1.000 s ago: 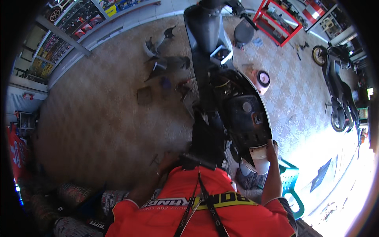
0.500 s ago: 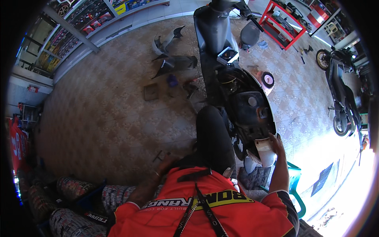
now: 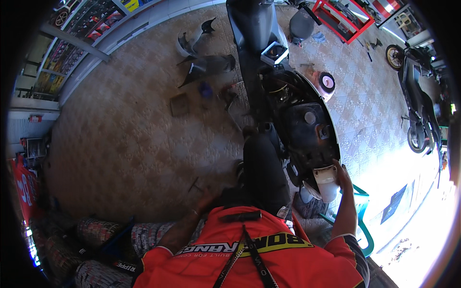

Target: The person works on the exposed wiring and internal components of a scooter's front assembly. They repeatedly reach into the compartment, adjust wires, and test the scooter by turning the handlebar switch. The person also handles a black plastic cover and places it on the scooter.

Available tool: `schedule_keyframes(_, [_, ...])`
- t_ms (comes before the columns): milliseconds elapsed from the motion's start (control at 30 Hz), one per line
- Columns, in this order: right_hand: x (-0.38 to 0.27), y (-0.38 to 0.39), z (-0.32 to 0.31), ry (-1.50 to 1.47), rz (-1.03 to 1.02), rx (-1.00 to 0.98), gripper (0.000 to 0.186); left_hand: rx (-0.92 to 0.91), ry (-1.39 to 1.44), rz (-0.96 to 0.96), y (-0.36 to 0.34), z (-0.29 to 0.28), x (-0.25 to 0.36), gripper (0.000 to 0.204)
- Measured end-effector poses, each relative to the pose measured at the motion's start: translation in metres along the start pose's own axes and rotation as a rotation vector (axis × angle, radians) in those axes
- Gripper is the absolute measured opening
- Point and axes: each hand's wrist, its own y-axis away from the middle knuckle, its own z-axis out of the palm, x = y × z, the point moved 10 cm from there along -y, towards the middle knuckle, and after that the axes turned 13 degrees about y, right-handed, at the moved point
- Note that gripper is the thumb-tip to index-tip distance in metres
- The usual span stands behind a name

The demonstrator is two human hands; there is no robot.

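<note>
A scooter (image 3: 307, 120) with its seat off stands before me, its dark storage well and inner parts bared. At its rear end, my right hand (image 3: 343, 176) grips the side edge of the white tail piece (image 3: 326, 181), fingers pointing forward along the rim. My left hand (image 3: 205, 198) is low at my left side, beside my knee and in shadow. A T-handle wrench (image 3: 194, 184) sticks out from its fingers, which seem closed round the shaft. My dark-clad leg (image 3: 263, 165) is bent close against the scooter's left side.
Dark body panels (image 3: 209, 66), a shallow tray (image 3: 179, 104) and a blue item (image 3: 205, 89) lie on the floor ahead. A red tool cart (image 3: 343, 21) and another motorcycle (image 3: 417, 98) stand right. Wrapped tyres (image 3: 98, 229) lie behind left, a green chair (image 3: 362, 216) behind right.
My view has shifted, so the scooter and floor items sit slightly higher or further left. My right hand stays at the tail piece; my left hand has moved slightly with the wrench.
</note>
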Motion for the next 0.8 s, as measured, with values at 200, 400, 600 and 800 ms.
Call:
schedule_keyframes(200, [0.005,-0.015,0.01,-0.03,-0.017,-0.031,0.104,0.02,-0.003,-0.036,-0.032,-0.004,0.007,0.055])
schedule_keyframes(400, [0.018,-0.009,0.023,0.033,0.002,0.238,0.101,0.042,-0.106,0.281,-0.076,-0.015,0.046,0.062])
schedule_keyframes(600, [-0.005,-0.022,-0.009,0.294,-0.396,0.401,0.038,0.081,0.469,-0.005,-0.057,0.0,-0.033,0.07])
schedule_keyframes(800, [-0.007,-0.025,-0.008,0.452,-0.371,0.306,0.058,-0.057,0.481,-0.106,-0.022,0.027,-0.046,0.076])
